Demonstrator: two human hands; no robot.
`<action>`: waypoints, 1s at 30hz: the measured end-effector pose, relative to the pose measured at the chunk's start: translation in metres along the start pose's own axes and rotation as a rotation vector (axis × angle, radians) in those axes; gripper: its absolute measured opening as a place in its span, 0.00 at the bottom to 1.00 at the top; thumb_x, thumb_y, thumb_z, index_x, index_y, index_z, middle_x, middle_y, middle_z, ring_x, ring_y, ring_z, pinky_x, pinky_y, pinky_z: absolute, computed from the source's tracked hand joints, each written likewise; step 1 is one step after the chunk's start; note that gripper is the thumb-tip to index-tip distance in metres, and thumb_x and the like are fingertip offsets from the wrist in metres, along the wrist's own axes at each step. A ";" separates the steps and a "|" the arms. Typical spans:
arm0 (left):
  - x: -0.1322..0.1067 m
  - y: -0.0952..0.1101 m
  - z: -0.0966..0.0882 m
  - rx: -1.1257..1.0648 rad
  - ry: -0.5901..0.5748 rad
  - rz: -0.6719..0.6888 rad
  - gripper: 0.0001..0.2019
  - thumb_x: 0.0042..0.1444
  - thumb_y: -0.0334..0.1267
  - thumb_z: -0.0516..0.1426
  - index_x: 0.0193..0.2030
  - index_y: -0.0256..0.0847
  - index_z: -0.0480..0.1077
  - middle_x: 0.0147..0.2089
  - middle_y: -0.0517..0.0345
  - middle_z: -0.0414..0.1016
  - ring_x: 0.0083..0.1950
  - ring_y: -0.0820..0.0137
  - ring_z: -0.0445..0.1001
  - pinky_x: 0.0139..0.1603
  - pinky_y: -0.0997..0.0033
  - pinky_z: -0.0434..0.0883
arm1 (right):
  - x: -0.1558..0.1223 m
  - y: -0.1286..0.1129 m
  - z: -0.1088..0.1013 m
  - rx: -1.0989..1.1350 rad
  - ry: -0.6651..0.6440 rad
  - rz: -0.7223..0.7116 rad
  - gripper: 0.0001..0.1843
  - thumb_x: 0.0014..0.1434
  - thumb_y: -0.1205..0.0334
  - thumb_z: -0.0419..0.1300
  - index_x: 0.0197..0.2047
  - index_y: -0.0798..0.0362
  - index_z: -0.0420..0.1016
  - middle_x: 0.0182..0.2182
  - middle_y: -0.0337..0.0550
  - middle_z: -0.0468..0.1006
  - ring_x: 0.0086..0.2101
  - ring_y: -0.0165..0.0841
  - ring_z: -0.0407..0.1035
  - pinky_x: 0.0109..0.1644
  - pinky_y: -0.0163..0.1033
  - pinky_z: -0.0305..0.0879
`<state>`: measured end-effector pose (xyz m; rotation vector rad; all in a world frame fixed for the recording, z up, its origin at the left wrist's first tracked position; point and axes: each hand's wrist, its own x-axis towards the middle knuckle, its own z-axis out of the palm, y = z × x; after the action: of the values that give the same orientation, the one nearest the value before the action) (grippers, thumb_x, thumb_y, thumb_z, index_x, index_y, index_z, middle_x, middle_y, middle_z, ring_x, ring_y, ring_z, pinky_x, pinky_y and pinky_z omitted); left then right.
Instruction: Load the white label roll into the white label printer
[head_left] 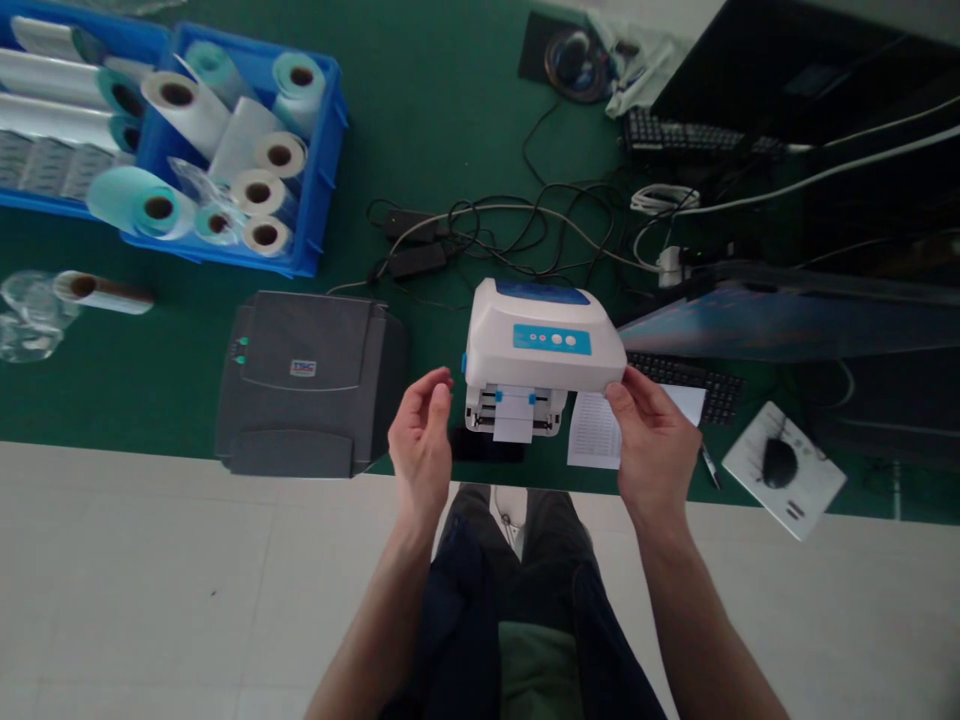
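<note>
A white label printer [546, 345] with a blue button panel stands before me, its cover tilted up and its lower part showing at the front. A strip of blank white labels [514, 415] lies across that lower part, between two small blue guides. My right hand [654, 435] pinches the front right corner of the cover between thumb and fingers. To the left of the printer, my left hand [422, 440] is raised with loosely bent fingers, apart from the printer and holding nothing that I can see. A dark flat object [487, 446] lies partly under the printer's front.
A dark grey TSC printer [304, 375] stands at left. Blue crates [330, 170] hold several label rolls. Black cables and adapters [416, 260] tangle behind the white printer. At right are a printed sheet [592, 435], a keyboard [724, 390], a monitor [795, 310] and a mouse [780, 463].
</note>
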<state>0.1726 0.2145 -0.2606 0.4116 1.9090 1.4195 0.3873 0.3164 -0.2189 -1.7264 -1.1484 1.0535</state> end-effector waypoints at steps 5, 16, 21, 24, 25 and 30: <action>-0.044 -0.087 0.022 -0.114 0.051 -0.487 0.22 0.61 0.51 0.78 0.51 0.41 0.79 0.53 0.46 0.85 0.57 0.57 0.85 0.67 0.50 0.80 | 0.003 0.002 0.002 0.050 -0.010 -0.013 0.29 0.57 0.39 0.83 0.56 0.47 0.93 0.55 0.48 0.92 0.54 0.47 0.88 0.67 0.62 0.86; -0.046 -0.143 0.042 -0.281 -0.019 -0.560 0.29 0.49 0.53 0.83 0.48 0.41 0.77 0.43 0.54 0.85 0.46 0.65 0.85 0.60 0.56 0.79 | 0.005 0.009 0.001 0.091 -0.045 -0.004 0.28 0.58 0.40 0.83 0.56 0.46 0.92 0.55 0.47 0.92 0.55 0.47 0.87 0.67 0.62 0.85; -0.049 -0.146 0.039 -0.262 -0.011 -0.496 0.29 0.48 0.53 0.82 0.48 0.42 0.78 0.44 0.55 0.85 0.48 0.65 0.84 0.58 0.60 0.77 | 0.006 0.009 0.002 0.080 -0.052 0.004 0.29 0.58 0.39 0.83 0.57 0.46 0.92 0.55 0.48 0.92 0.55 0.48 0.87 0.67 0.62 0.85; -0.055 -0.148 0.040 -0.243 -0.007 -0.490 0.29 0.49 0.54 0.81 0.48 0.42 0.78 0.43 0.55 0.85 0.47 0.65 0.84 0.56 0.61 0.76 | 0.006 0.009 0.002 0.078 -0.055 0.004 0.29 0.58 0.39 0.82 0.56 0.46 0.92 0.54 0.48 0.92 0.54 0.47 0.87 0.67 0.62 0.85; -0.057 -0.149 0.039 -0.237 -0.009 -0.493 0.29 0.49 0.55 0.81 0.48 0.42 0.78 0.43 0.55 0.85 0.46 0.64 0.83 0.56 0.61 0.76 | 0.006 0.009 0.002 0.077 -0.055 0.005 0.29 0.58 0.39 0.83 0.56 0.47 0.92 0.54 0.48 0.92 0.54 0.47 0.87 0.67 0.62 0.85; -0.063 -0.151 0.038 -0.222 -0.012 -0.507 0.31 0.48 0.57 0.81 0.49 0.41 0.77 0.42 0.54 0.84 0.46 0.64 0.84 0.55 0.60 0.76 | 0.006 0.011 0.001 0.078 -0.064 0.010 0.29 0.57 0.39 0.82 0.56 0.47 0.92 0.54 0.48 0.92 0.54 0.47 0.87 0.68 0.62 0.84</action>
<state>0.2669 0.1495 -0.3834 -0.1633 1.6639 1.2555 0.3909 0.3192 -0.2308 -1.6494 -1.1242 1.1515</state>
